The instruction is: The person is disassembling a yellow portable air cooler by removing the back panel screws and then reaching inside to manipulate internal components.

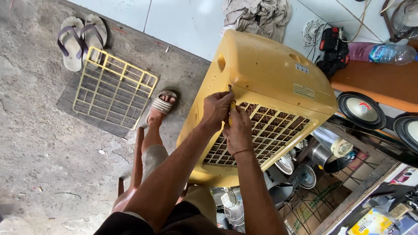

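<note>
Both hands meet at the upper corner of a yellow air cooler housing (265,74), which lies tilted across the person's lap. The left hand (216,111) is curled shut around a thin dark metal tool (230,88), whose tip sticks up just above the fingers and touches the housing's edge. The right hand (237,130) presses close against the left, pinching something yellow (232,114) between thumb and fingers (too hidden to tell what it is). Just beyond and below the grip spreads the housing's grille (270,130), a lattice of small squares with dark padding behind it. Well off to the left of the hands, a detached yellow grid panel (114,87) lies on a dark mat on the concrete floor (39,143), with a pair of sandals (82,37) beside it. Under the forearms shows a sandalled foot (162,104).
</note>
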